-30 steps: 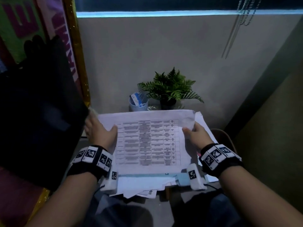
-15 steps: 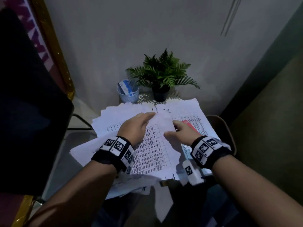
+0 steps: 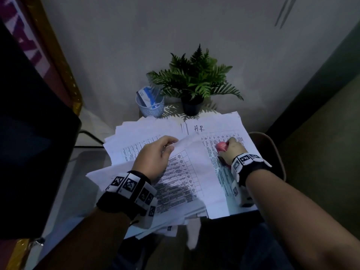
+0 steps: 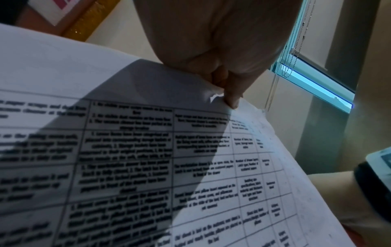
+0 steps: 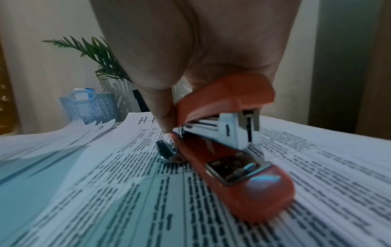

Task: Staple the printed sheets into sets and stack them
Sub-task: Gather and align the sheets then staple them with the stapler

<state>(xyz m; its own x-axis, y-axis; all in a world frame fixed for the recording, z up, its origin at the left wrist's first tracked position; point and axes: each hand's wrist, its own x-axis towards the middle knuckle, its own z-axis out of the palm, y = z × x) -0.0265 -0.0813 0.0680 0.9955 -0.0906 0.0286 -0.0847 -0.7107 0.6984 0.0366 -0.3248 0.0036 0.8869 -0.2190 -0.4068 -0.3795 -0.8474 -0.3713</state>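
A loose heap of printed sheets covers the small table. My left hand pinches the top corner of a set of table-printed sheets and holds it slightly lifted. To the right lies a stack whose top sheet is marked "H-R". On that stack rests a red stapler, and my right hand grips its rear end, thumb on its side. The stapler's mouth is open and points toward my wrist.
A potted fern and a light-blue mesh cup with cards stand at the table's far edge by the wall. A dark screen stands close on the left. A chair back curves at the right. Sheets overhang the near edge.
Both hands let go of the wide sheet held flat before. My left hand moved in and took a set's corner. My right hand moved right onto the red stapler and gripped it.
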